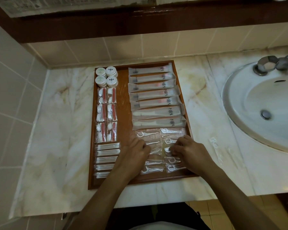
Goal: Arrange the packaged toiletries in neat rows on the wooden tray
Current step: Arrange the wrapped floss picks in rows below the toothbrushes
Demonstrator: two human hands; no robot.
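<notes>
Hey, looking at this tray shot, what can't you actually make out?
- Head view: the floss pick packets under the left hand and right hand are hidden by them.
- Near ends of the cotton swab packets are covered by the left forearm.
- Logos on the round soaps are too small to read.
- The faucet is cut off by the right edge.

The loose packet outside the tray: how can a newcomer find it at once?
Start at the sink on the right of the marble counter. Between it and the wooden tray lies one clear packet, alone on the bare stone. Every other packet lies in rows inside the tray.
</notes>
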